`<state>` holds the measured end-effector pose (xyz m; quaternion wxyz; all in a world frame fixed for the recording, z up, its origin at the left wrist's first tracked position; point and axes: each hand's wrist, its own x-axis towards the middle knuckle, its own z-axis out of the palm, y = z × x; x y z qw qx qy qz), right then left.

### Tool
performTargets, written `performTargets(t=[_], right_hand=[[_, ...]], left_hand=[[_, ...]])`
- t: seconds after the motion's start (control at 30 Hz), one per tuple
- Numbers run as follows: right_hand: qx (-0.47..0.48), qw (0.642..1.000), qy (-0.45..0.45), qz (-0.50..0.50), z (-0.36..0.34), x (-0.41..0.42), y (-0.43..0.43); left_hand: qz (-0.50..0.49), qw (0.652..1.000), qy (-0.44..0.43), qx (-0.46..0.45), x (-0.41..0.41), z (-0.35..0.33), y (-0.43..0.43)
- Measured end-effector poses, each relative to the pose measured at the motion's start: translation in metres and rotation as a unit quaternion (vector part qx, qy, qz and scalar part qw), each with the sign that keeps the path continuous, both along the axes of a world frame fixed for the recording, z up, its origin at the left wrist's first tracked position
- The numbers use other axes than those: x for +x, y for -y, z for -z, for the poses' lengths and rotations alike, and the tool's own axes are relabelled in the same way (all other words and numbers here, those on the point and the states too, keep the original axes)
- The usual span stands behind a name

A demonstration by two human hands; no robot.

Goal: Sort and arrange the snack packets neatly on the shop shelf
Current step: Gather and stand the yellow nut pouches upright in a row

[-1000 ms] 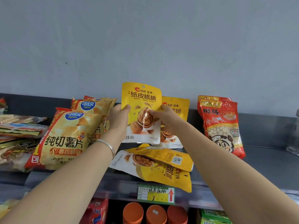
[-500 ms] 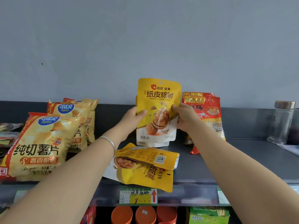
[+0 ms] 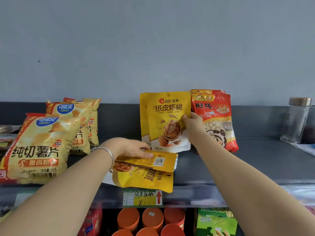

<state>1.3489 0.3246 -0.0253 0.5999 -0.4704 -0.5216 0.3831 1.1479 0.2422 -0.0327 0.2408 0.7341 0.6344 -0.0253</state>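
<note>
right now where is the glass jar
In the head view, the glass jar stands at the far right of the shelf, right of the upright red packets.

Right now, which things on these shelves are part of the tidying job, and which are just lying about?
Job: upright walnut packet, gripped by the right hand; flat walnut packets under the left hand; chip bags; red packets.
Lying about: glass jar; orange tubs and green box on the shelf below.

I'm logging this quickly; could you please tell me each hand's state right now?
Left hand: fingers on the top lying walnut packet; grip cannot be told.
Right hand: closed, pinching the upright walnut packet.
</note>
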Motion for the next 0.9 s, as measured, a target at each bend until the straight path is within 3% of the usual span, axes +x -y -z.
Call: performTargets(t=[0.4, 0.9], right_hand=[[0.004, 0.999, -0.015, -0.029, 0.010, -0.031, -0.002], [-0.001, 0.999, -0.011, -0.052, 0.018, -0.024, 0.003]], left_hand=[[-0.069, 0.997, 0.027, 0.012, -0.035, -0.001, 0.018], [-0.031, 0.997, 0.020, 0.065, -0.027, -0.003, 0.012]])
